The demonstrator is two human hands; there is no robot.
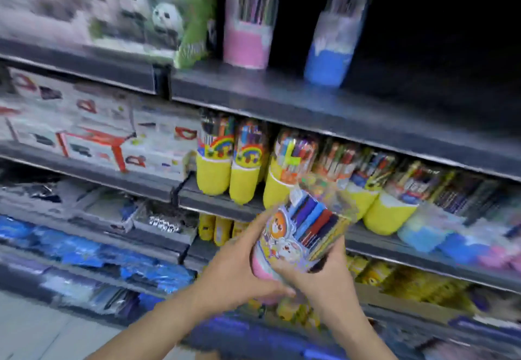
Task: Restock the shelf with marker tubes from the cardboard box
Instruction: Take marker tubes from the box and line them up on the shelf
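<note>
Both my hands hold one marker tube (298, 232) with a pink base and a cartoon label, tilted up to the right in front of the middle shelf. My left hand (236, 269) grips its left side and base. My right hand (324, 278) wraps round its lower right side. On the dark top shelf (282, 91) stand a pink-based tube (248, 41) and a blue-based tube (329, 60). The middle shelf (220, 204) carries a row of yellow-based marker tubes (242, 170). No cardboard box is in view. The frame is motion-blurred.
Blue and pink tubs (456, 241) sit at the right end of the middle shelf. White boxed goods (93, 131) and a panda pack (158, 21) fill the left bays. Blue packets (84, 249) lie on lower left shelves, yellow items (394, 280) on the lower right one.
</note>
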